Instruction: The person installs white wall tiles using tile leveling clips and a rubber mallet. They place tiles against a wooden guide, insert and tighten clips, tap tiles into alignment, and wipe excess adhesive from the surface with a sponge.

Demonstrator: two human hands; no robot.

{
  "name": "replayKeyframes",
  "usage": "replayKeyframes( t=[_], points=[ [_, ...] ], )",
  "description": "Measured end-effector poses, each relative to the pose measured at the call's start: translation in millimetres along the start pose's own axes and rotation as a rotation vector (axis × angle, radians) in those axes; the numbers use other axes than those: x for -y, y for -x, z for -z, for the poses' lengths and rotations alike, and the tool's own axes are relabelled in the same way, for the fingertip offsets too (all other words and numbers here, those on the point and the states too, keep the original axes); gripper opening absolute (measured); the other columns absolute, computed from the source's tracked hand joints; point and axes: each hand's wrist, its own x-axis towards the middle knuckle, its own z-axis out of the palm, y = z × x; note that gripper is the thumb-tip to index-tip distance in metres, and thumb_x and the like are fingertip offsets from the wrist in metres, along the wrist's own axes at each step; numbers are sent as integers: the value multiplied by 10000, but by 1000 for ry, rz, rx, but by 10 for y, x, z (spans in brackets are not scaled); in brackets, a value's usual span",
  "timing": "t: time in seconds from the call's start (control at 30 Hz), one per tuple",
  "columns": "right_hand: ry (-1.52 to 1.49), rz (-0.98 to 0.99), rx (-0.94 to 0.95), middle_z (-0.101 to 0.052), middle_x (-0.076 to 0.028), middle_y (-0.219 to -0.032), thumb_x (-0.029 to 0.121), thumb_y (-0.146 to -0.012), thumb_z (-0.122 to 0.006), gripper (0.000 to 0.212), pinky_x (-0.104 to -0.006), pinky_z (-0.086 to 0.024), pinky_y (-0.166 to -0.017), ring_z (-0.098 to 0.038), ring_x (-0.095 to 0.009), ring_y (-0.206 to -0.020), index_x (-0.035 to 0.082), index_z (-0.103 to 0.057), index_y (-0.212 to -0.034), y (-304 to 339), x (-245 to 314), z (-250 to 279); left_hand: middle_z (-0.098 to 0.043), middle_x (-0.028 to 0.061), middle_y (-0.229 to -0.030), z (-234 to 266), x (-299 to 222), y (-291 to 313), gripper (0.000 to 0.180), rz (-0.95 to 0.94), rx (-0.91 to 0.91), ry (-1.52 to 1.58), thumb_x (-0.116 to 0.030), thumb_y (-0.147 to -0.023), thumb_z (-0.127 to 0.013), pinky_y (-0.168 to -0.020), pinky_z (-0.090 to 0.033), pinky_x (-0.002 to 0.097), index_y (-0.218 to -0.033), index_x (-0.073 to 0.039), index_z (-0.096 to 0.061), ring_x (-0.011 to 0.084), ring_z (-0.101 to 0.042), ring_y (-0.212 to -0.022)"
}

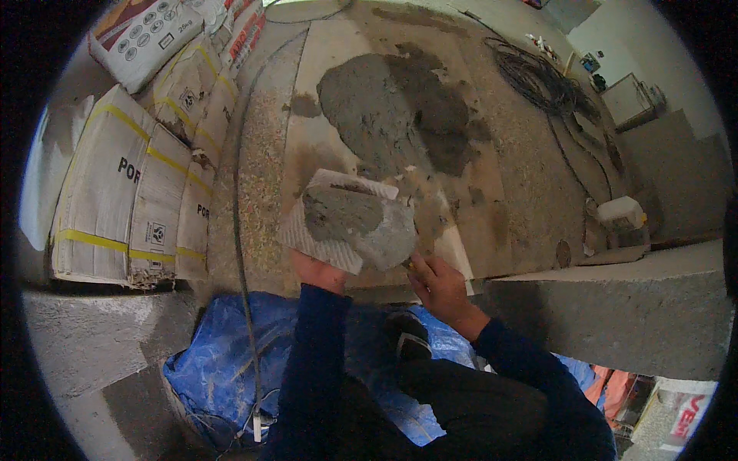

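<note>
My left hand (pixel 319 273) supports a pale tile (pixel 297 228) from below, with its ribbed back facing up. Most of that hand's fingers are hidden under the tile. Grey mortar (pixel 334 213) covers the middle of the ribbed face. My right hand (pixel 442 290) is closed round the handle of a trowel (pixel 390 237), whose grey, mortar-smeared blade lies against the tile's right part. Beyond my hands, a large spread of wet mortar (pixel 361 107) lies on a board on the floor.
Cartons with yellow straps (pixel 108 184) are stacked at the left, bags (pixel 146 42) behind them. A dark cable coil (pixel 530 77) lies at the far right. A blue tarp (pixel 223 338) covers the ground by my legs. A concrete ledge (pixel 615 315) runs along the right.
</note>
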Motion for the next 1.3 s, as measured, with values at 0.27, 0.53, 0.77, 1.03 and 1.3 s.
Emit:
replayKeyframes(
  t=[0.27,0.53,0.77,1.03,1.3],
  points=[
    [-74,-28,-53,-658,-151,-948,115,-894,-699,562,-469,-563,-665,-679,-358,-814,117,-542,-1433,500,-159,54,-539,134,-1464,46,-180,-3,486,-198,-154,-363,-346,-1080,-408,-1138,-420,474,-1436,-30,-507,318,-519,-1334],
    [-663,-700,-134,-645,-115,-961,185,-1003,-584,439,-370,-549,-597,-631,-193,-679,71,-510,-1420,-17,-400,120,-549,131,-1453,115,-833,37,500,-352,-345,-553,-363,-1076,-414,-1124,-434,468,-1436,-30,-511,312,-538,-1315],
    [-1939,-1075,126,-586,-73,-866,243,-1061,-494,227,-281,-476,-506,-541,-146,-601,19,-519,-1093,-1457,-1203,-243,-559,129,-1444,236,-823,177,513,-315,-421,-598,-378,-1072,-419,-1111,-446,462,-1436,-29,-515,307,-554,-1298],
    [-2145,-818,-2,-563,-58,-885,222,-1049,-524,162,-244,-437,-505,-507,-126,-634,64,-492,-1069,-2171,-1399,-730,-570,126,-1433,316,-789,228,528,-270,-469,-598,-395,-1068,-424,-1096,-459,456,-1436,-29,-519,301,-573,-1278],
    [-1724,-589,70,-600,-27,-980,256,-1010,-609,392,-234,-457,-547,-550,-103,-694,112,-494,-1356,-1191,-900,142,-580,123,-1423,288,-709,179,543,-238,-458,-546,-413,-1064,-430,-1082,-473,449,-1437,-28,-523,295,-592,-1259]
  ],
)
